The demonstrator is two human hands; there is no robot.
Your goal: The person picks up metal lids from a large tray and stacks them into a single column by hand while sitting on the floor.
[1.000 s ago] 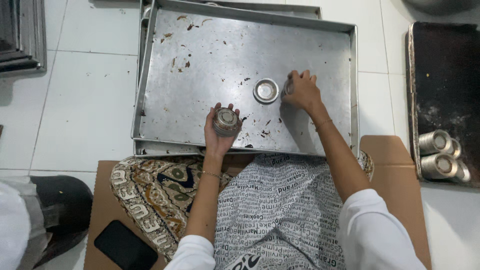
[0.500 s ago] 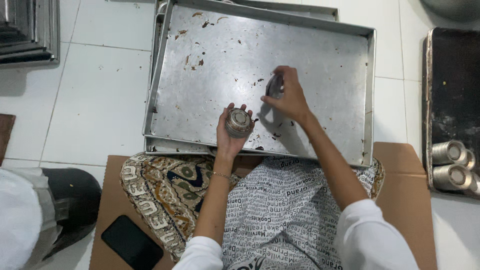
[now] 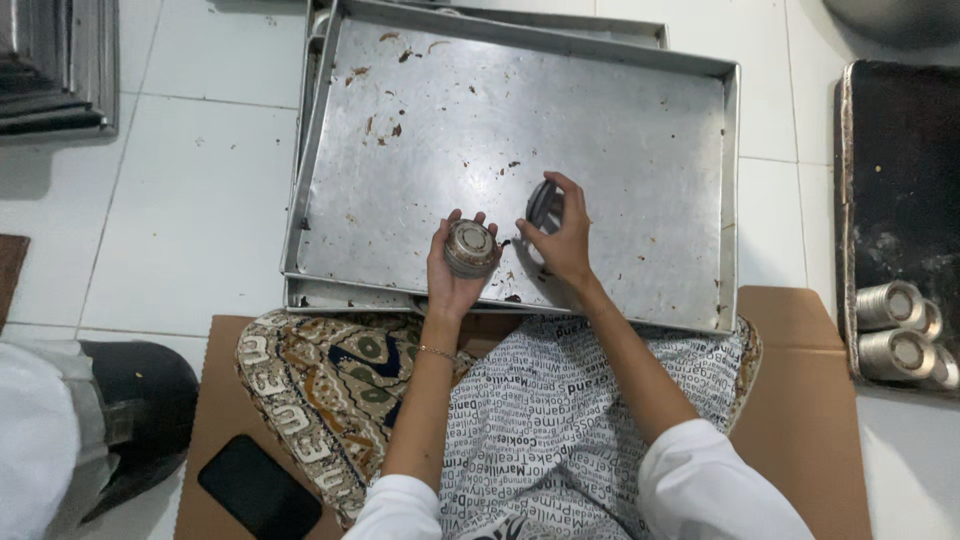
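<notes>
While left grip (image 3: 455, 265) clasps a round mould (image 3: 470, 247), right grip (image 3: 562, 238) pinches another mould (image 3: 542, 203); grey tray (image 3: 620, 130) beneath.

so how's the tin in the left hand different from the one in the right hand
The left hand cups its tin flat, round face up, showing a brownish, crusted top. The right hand pinches the other tin tilted on edge above the big metal tray, so it looks darker. Both are small, round and metal.

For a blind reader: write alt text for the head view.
A person's left hand holds a small round metal tin while the right hand lifts another tin on edge over a large crumb-flecked metal tray on a white tiled floor.
</notes>
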